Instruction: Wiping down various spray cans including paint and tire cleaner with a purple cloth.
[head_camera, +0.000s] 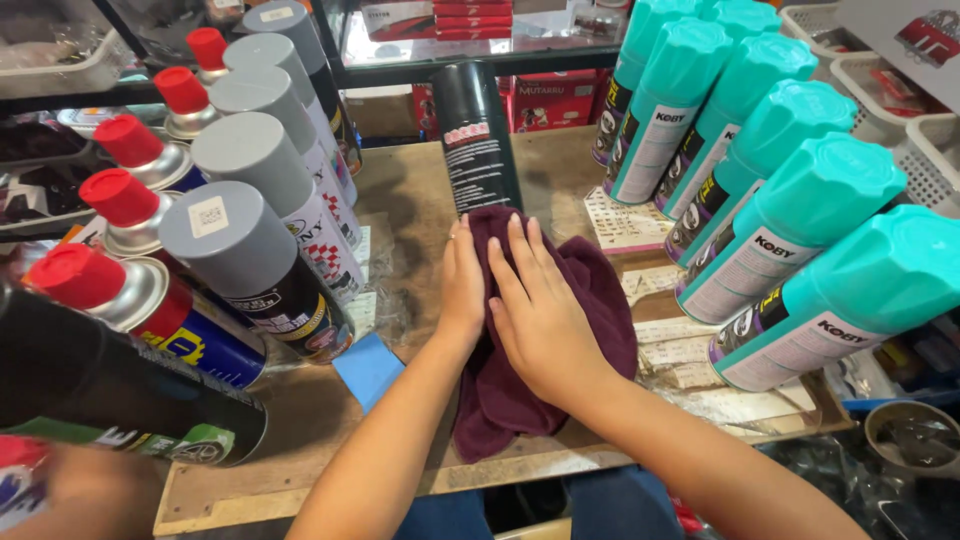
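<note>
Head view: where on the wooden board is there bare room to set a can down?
Bare wood lies between the grey-capped cans and the dark can, and at the near edge left of the maroon cloth under both hands. The right side is crowded with teal-capped cans and paper labels.

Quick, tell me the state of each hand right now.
Left hand: open, fingers straight, edge-on against the maroon cloth, gripping nothing.
Right hand: open, flat on the same cloth, palm down, gripping nothing.

Bare forearms, blue trousers (600, 505)
</note>
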